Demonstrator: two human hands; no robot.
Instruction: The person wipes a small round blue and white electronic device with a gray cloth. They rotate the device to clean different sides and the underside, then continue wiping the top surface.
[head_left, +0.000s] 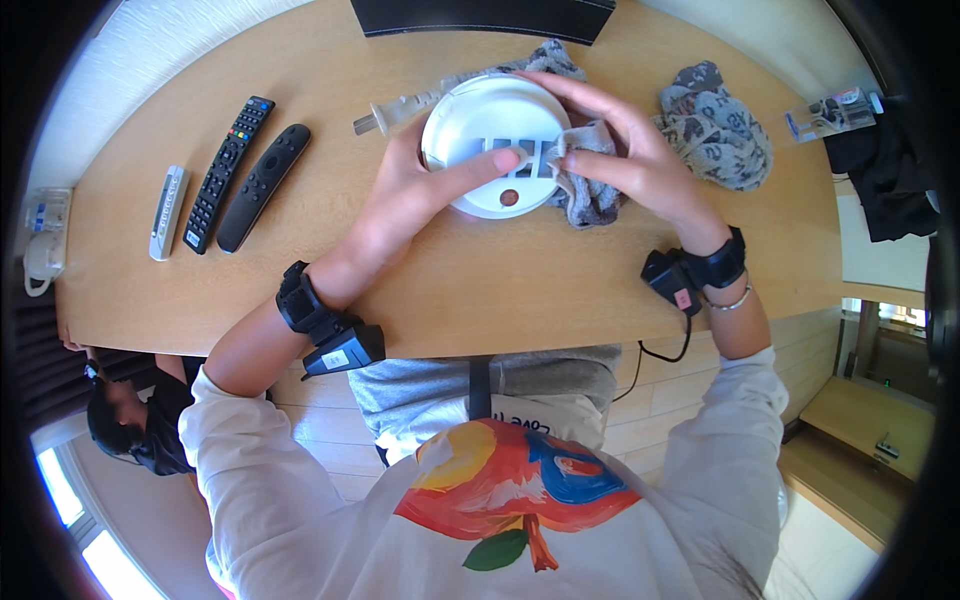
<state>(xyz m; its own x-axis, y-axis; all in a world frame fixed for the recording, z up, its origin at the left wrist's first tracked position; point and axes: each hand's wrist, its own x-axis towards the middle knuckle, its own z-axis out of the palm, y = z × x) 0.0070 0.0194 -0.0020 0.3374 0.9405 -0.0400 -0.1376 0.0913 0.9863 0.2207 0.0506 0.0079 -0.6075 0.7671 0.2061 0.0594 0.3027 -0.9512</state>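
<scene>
A round white plastic device (480, 105) with rectangular openings and a small brown round spot on its face is held up over the wooden table. My left hand (427, 180) grips it from the left, its thumb lying across the openings. On the other side, my right hand (630, 150) pinches a grey cloth (589, 199) against the device's right edge, fingers behind the rim. A power plug (382, 116) with metal prongs sticks out to the left of the device. Grey patterned fabric (551, 56) shows behind it; whether it joins the pinched cloth is hidden.
On the wooden table (480, 300), a white remote (168, 214) and two black remotes (229, 172) (264, 187) lie left. A crumpled patterned cloth (712, 127) and a plastic bottle (832, 116) are right. A black box (484, 19) stands behind. Another person (142, 420) is at left.
</scene>
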